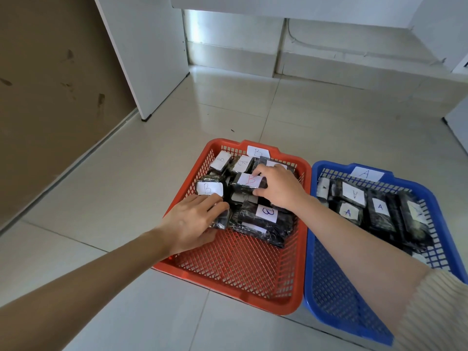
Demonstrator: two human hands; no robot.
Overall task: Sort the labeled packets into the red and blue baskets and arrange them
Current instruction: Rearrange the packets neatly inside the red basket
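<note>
A red basket [235, 282] tagged B sits on the floor beside a blue basket [329, 295] tagged A. Several black wrapped packets with white B labels fill the far half of the red basket. My right hand [281, 187] grips a packet with a red B label [247, 182] between fingers and thumb. My left hand [195, 221] reaches over the red basket's left rim and grips a shiny black packet [222, 220] lying just below another B packet [210, 188]. In the blue basket lie several packets with A labels [379, 209].
Both baskets stand on pale glossy floor tiles [126, 198]. A white cabinet panel [149, 54] rises at the back left, next to a brown wall. A white unit's corner [458, 122] shows at the right edge. My cream sleeve [438, 310] covers the blue basket's near right corner.
</note>
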